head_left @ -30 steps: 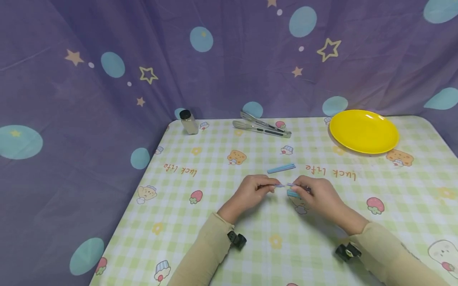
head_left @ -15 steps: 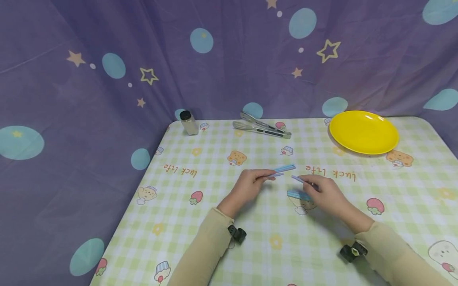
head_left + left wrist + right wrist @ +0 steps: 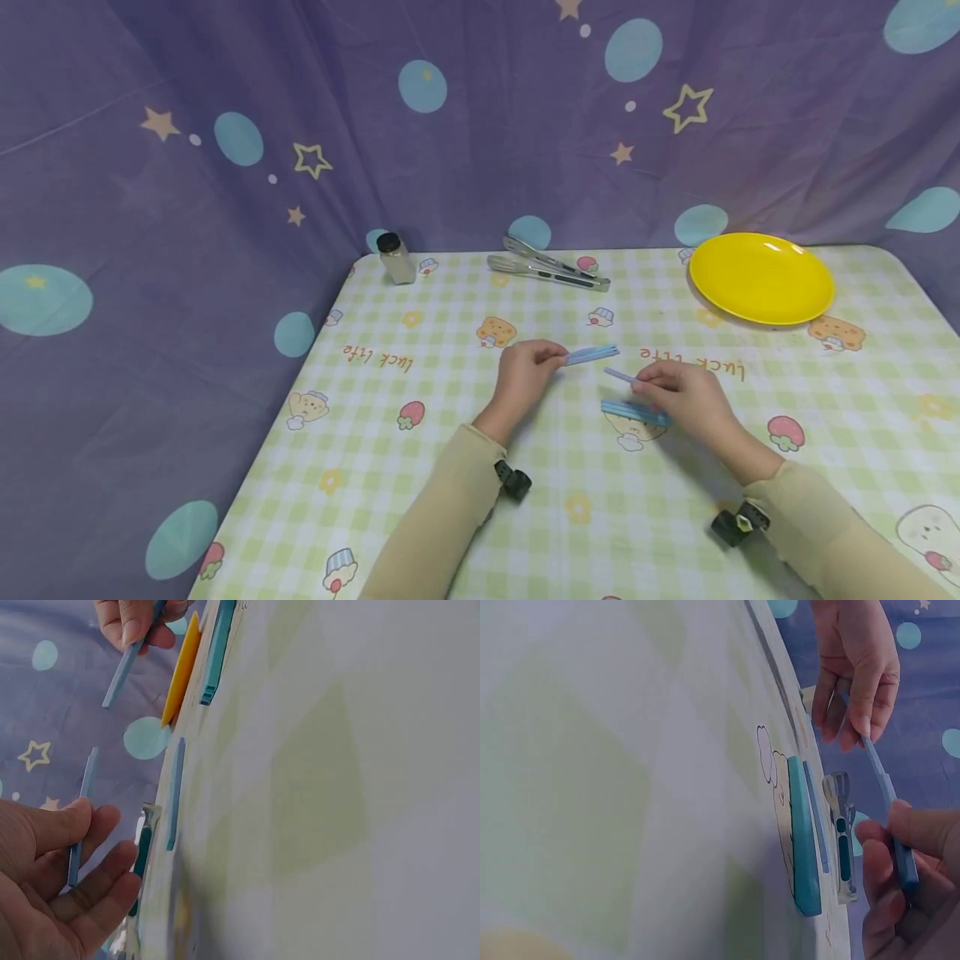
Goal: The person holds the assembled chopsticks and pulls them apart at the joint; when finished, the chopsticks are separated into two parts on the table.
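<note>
My left hand [image 3: 521, 379] pinches a thin blue-purple stick [image 3: 88, 776] between thumb and fingers. That stick is held just above light blue sticks [image 3: 609, 350] lying on the table; in the head view they overlap. To the right, my right hand [image 3: 693, 398] pinches a similar thin stick [image 3: 618, 375] by one end, its free end pointing left. Below this hand lies a teal bundle of sticks [image 3: 626, 410] on the tablecloth, whose right end is partly covered in the head view. Whether the held sticks are parts of one item I cannot tell.
Metal tongs [image 3: 551, 271] lie near the back edge. A jar with a black lid [image 3: 396, 260] stands at the back left, and a yellow plate [image 3: 761, 277] sits at the back right. A purple curtain [image 3: 480, 125] hangs behind the checked tablecloth [image 3: 420, 500].
The two held sticks, earlier nearly tip to tip, have come apart. My left hand moved away from me toward the light blue sticks; my right hand shifted slightly right, uncovering more of the teal bundle.
</note>
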The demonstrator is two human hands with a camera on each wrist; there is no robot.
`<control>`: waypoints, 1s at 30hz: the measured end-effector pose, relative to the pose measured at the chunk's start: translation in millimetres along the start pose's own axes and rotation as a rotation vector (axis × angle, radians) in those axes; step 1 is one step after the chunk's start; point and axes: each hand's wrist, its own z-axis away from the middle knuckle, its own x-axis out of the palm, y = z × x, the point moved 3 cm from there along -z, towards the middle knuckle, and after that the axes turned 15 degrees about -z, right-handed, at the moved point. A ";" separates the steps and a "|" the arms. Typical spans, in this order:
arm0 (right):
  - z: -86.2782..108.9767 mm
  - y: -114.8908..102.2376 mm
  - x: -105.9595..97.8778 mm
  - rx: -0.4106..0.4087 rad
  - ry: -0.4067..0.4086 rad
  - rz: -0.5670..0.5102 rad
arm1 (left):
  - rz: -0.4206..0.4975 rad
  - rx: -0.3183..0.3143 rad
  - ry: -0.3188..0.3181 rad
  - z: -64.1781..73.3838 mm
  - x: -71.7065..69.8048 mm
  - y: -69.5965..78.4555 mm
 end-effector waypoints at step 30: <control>-12.1 17.0 2.6 0.101 -0.027 0.099 | -0.181 -0.163 -0.062 -27.9 44.9 14.5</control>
